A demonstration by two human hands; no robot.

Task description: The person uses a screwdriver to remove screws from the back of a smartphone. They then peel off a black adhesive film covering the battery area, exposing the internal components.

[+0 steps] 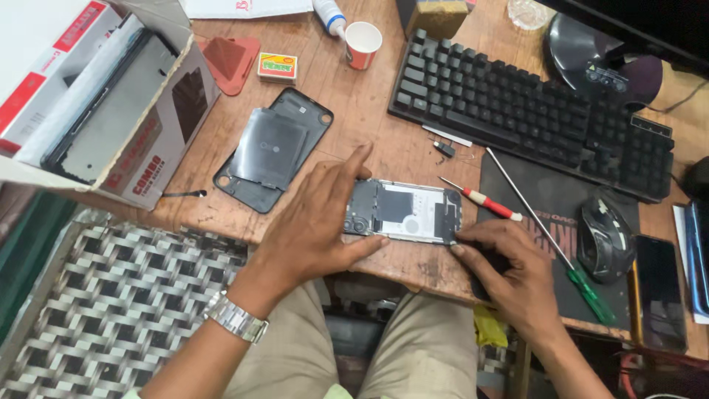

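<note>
The opened phone [405, 211] lies flat on the counter [384, 140] near its front edge, long side running left to right, back cover off. Its dark camera end points left; a pale metal plate covers the middle, and a dark board sits at the right end.

A brown wooden tabletop [384, 140] is showing a pale, worn grain. At its centre, an opened phone body [405, 210] is showing silver-white metal with dark grey and black patches. At ten o'clock, a dark grey phone back cover [273, 151] is lying. At one o'clock, a black keyboard [517, 111] is sitting. At three o'clock, a red-and-white-handled screwdriver [484, 201] and a green-handled screwdriver [591, 294] are resting. At eight o'clock, a black-and-white woven seat [118, 303] is showing a chequered pattern.
</note>
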